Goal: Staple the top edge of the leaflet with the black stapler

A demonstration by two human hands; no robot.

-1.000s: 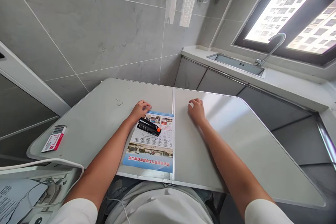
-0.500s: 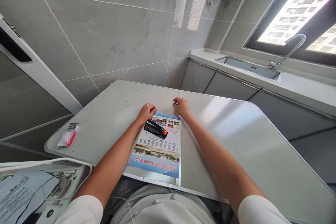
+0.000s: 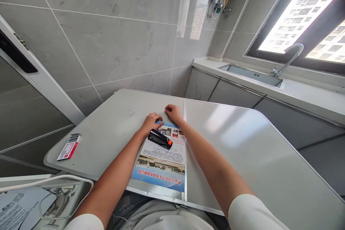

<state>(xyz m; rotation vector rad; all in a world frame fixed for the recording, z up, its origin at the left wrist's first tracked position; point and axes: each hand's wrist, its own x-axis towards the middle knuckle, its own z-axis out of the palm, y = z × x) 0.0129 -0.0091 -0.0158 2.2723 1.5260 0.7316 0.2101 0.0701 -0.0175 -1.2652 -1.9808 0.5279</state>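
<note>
A printed leaflet [image 3: 161, 153], with blue bands and photos, lies on the folding table, its text upside down to me. On its upper left part rests a black stapler [image 3: 160, 139] with an orange patch at one end. My left hand [image 3: 152, 123] is at the leaflet's far left corner, fingers apart and thumb on or just over the paper, beside the stapler. Just beyond the leaflet's far edge is my right hand [image 3: 174, 113], fingers loosely curled with a gap between thumb and forefinger. Nothing shows in either hand.
A red-and-white staple box [image 3: 69, 148] with grey staple strips by it sits at the table's left end. The grey table [image 3: 221, 158] has a seam [image 3: 185, 143] along the leaflet's right side. A white cable [image 3: 54, 178] and papers [image 3: 23, 208] lie at lower left.
My right hand has moved left along the leaflet's far edge, closer to my left hand. The left thumb now reaches further over the paper. The camera view has tilted slightly up.
</note>
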